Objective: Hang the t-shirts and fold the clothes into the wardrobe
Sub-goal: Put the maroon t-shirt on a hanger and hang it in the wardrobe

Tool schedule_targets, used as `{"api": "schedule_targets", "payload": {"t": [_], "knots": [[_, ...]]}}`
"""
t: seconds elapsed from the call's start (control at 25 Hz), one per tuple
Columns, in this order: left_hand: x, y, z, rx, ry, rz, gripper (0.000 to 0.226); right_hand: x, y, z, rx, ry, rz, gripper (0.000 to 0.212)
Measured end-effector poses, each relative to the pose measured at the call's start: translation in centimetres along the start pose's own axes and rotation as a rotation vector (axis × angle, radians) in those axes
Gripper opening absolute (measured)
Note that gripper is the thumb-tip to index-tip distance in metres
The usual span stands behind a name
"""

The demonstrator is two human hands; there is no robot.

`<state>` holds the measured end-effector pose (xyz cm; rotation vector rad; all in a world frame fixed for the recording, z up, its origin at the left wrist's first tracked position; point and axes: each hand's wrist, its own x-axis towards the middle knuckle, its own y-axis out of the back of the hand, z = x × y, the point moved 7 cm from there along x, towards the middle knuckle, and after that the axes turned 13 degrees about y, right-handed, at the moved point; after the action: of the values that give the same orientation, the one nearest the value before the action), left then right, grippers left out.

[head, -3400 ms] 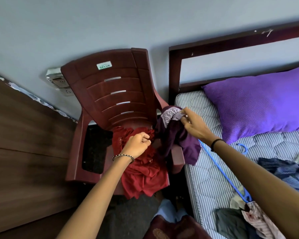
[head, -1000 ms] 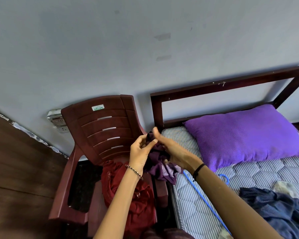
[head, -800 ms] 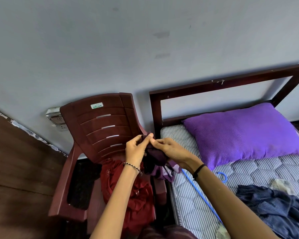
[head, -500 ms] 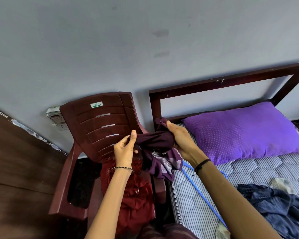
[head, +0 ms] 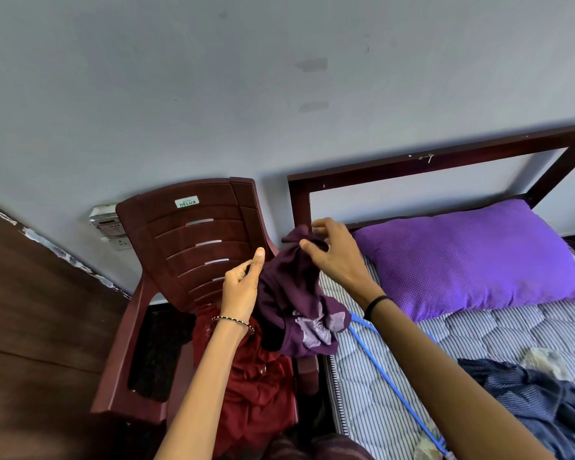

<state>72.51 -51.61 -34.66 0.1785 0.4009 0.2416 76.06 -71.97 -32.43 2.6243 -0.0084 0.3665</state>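
Now, untangling the purple shirt (head: 289, 293).
Left hand (head: 243, 287) and right hand (head: 336, 257) pinch it with curled fingers; next, probably, spread it open.

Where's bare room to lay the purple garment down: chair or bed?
Bed. Bare mattress lies on the near side of the purple pillow, between the blue hanger and the blue clothes heap. The chair is crowded: red clothes are heaped on its seat. The left hand and right hand hold the purple garment.
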Motion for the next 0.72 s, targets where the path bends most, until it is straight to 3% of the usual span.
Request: {"api": "schedule_targets", "payload": {"t": [0.08, 0.16, 0.24, 0.32, 0.44, 0.48, 0.56, 0.64, 0.72], "knots": [[0.3, -0.8, 0.4, -0.083, 0.006, -0.085, 0.046, -0.5, -1.4, -0.8, 0.067, 0.117, -0.188, 0.042], [0.3, -1.8, 1.5, -0.102, -0.017, -0.164, 0.037, -1.8, -4.0, -1.6, 0.263, 0.036, -0.493, 0.044], [0.0, -2.5, 2.5, -0.063, -0.025, -0.190, 0.039, -2.4, -5.5, -1.2, 0.144, 0.059, -0.600, 0.039], [0.1, -2.7, 2.4, -0.057, -0.023, -0.222, 0.036, -2.1, -5.6, -1.4, 0.096, 0.135, -0.556, 0.016], [0.0, -2.6, 1.6, -0.079, -0.022, -0.326, 0.018, -1.1, -3.5, -1.7, 0.274, 0.116, -0.320, 0.015], [0.0, -2.8, 1.0, -0.032, -0.025, -0.356, 0.022, -0.7, -2.5, -1.9, 0.337, 0.106, -0.251, 0.033], [0.2, -3.2, -0.2, 0.142, -0.040, -0.311, 0.030, 0.2, -1.0, -2.3, 0.436, 0.057, -0.173, 0.051], [1.3, -3.3, -1.6, 0.362, -0.030, -0.185, 0.030, 0.7, -0.3, -3.1, 0.526, 0.030, -0.169, 0.051], [2.5, -3.5, -3.7, 0.726, 0.036, -0.086, 0.021, 1.0, 0.2, -3.8, 0.669, -0.016, -0.118, 0.041]]}}
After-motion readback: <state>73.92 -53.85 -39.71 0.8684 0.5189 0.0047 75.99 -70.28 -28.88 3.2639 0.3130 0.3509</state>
